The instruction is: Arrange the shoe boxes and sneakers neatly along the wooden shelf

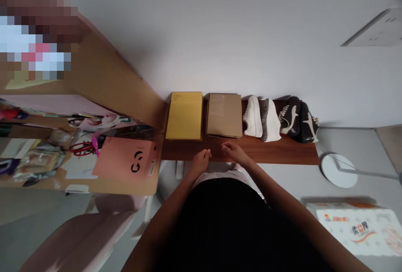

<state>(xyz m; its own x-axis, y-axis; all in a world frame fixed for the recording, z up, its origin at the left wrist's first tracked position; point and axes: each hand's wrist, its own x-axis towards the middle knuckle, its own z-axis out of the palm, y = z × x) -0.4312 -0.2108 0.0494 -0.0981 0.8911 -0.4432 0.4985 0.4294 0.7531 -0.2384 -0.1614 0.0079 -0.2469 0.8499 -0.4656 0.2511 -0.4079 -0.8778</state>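
My left hand (201, 160) hovers over the front edge of the reddish-brown wooden bench (257, 150), fingers curled in, holding nothing that I can see. Close by on its right, my right hand (233, 151) is also loosely closed, with no object showing in it. It is nearest to a brown cardboard box (224, 115) that sits shut on the bench. Left of that box lies a yellow box (185, 116), also closed. A pair of white shoes (253, 117) stands to the right of the boxes, and beyond them is a pair of black shoes (290, 116) with pale trim.
At left is a cluttered desk (147, 186) with a pink box (125, 159), red-framed glasses (83, 149) and plastic packets. A pink chair (81, 234) stands before it. On the right floor are a round white base (339, 170) and a white printed pack (361, 230).
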